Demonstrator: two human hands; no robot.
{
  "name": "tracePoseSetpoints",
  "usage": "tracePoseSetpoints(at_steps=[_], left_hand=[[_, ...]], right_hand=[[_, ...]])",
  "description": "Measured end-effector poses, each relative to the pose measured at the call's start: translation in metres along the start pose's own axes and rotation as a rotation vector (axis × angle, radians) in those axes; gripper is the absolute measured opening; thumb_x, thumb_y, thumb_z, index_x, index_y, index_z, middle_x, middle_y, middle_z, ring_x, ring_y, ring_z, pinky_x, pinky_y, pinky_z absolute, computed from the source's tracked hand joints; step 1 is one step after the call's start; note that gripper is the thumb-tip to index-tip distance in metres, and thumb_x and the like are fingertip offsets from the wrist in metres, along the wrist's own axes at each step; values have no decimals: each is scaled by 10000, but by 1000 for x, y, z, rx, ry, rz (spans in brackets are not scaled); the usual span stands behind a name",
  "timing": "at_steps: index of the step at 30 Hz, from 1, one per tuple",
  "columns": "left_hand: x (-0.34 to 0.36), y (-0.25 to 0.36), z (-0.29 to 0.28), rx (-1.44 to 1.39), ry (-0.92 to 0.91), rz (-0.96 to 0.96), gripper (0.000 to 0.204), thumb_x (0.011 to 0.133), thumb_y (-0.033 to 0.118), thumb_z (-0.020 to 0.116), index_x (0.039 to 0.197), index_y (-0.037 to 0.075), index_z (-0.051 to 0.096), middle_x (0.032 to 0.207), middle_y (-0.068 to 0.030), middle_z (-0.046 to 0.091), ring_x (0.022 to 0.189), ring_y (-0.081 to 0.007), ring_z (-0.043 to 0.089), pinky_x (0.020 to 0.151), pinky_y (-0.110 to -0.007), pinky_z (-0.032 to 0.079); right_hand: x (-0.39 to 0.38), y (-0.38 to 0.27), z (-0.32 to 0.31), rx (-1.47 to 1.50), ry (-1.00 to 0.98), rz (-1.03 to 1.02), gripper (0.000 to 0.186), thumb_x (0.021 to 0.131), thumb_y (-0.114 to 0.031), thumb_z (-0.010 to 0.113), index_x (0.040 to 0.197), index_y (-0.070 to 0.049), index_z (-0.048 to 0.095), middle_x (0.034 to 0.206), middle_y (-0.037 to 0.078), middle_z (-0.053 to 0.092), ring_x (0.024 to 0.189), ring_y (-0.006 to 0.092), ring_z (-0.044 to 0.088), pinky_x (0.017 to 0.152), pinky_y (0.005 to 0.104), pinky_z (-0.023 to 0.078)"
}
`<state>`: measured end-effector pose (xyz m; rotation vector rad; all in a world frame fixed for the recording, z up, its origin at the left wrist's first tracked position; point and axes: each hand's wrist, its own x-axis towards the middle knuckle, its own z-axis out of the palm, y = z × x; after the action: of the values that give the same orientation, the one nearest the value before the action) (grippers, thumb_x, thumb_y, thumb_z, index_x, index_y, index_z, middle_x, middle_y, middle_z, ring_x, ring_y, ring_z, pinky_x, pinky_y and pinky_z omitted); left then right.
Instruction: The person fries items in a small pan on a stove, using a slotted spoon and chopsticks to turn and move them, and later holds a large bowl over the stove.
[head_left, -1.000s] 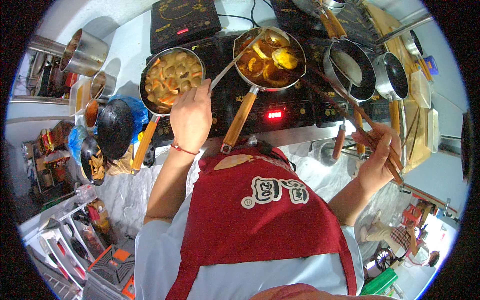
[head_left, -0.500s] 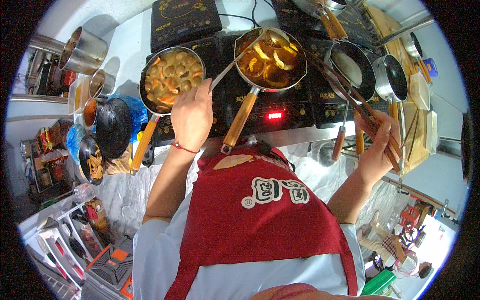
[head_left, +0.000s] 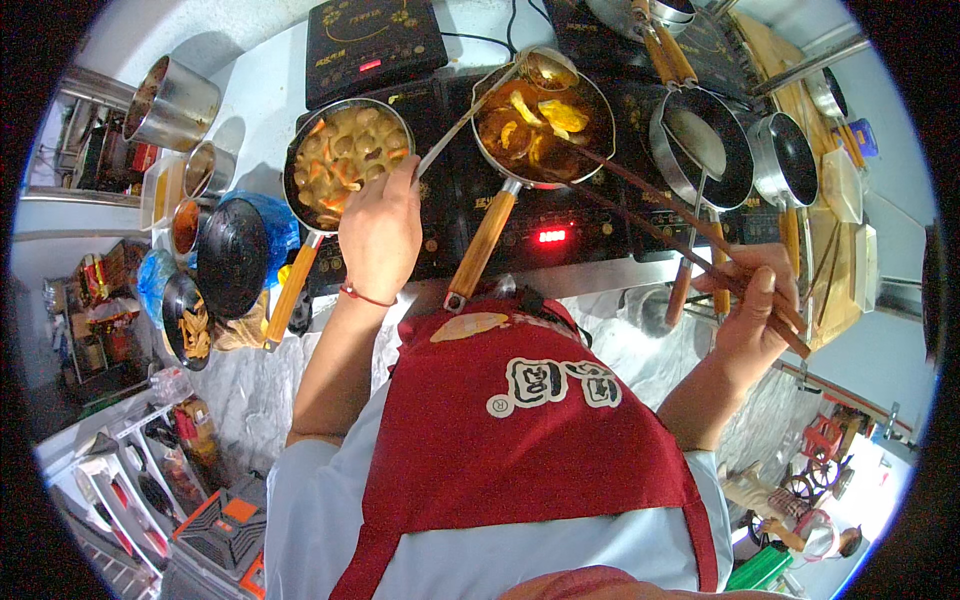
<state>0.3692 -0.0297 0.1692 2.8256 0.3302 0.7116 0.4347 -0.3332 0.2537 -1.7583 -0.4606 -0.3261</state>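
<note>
My left hand is closed round the thin metal handle of a ladle. The ladle's bowl hangs at the far rim of the middle saucepan, with brown liquid in it. Yellow and brown pieces lie in that pan's dark broth. Long brown chopsticks are gripped in my right hand. One stick's tip reaches over the broth by the yellow pieces, while the other ends near the pan's right rim. Left of it, a saucepan of mushroom and carrot stew sits partly behind my left hand.
Induction cookers line the counter, one with a lit red display below the middle pan. To the right stand a pan with a strainer-like ladle and another pot. Metal pots and dark lids crowd the left.
The chopsticks have swung left and spread, one tip now over the broth. The ladle bowl has risen slightly toward the far rim. The yellow pieces have shifted.
</note>
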Motion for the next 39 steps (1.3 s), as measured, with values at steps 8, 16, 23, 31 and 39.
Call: tracePoseSetpoints(at_steps=[8,16,23,31,39], left_hand=[[-2,0,5,-49,37,8,187,802,107,558,977,52,594,735,-135,600,664,-303,583,625,-384,464],[-2,-1,5,-79,50,21,188,796,85,566,976,39,593,741,-145,603,669,-308,584,640,-383,468],[-2,-2,7,-104,38,31,218,786,78,565,1001,44,584,765,-150,608,686,-310,587,660,-386,470],[-1,-3,6,-86,33,-10,223,782,81,565,1000,49,598,767,-146,608,686,-306,587,650,-388,471],[1,-2,6,-119,49,2,208,788,79,563,990,46,596,771,-145,608,687,-309,586,649,-386,467]], right_hand=[[-8,11,12,-92,-207,-130,232,886,-221,534,899,-1,607,804,122,551,587,167,603,514,244,474],[-22,17,27,-223,-364,-260,175,756,-60,646,930,-67,635,813,100,587,655,200,586,534,273,463],[-37,28,32,-335,-353,-341,223,730,-19,639,948,-64,628,846,104,584,691,219,590,576,288,476],[-39,33,34,-323,-204,-369,127,832,-87,573,944,-44,615,855,110,590,720,209,601,602,286,489],[-32,23,32,-282,-207,-292,239,907,-239,506,956,-25,600,884,140,560,717,207,611,596,282,507]])
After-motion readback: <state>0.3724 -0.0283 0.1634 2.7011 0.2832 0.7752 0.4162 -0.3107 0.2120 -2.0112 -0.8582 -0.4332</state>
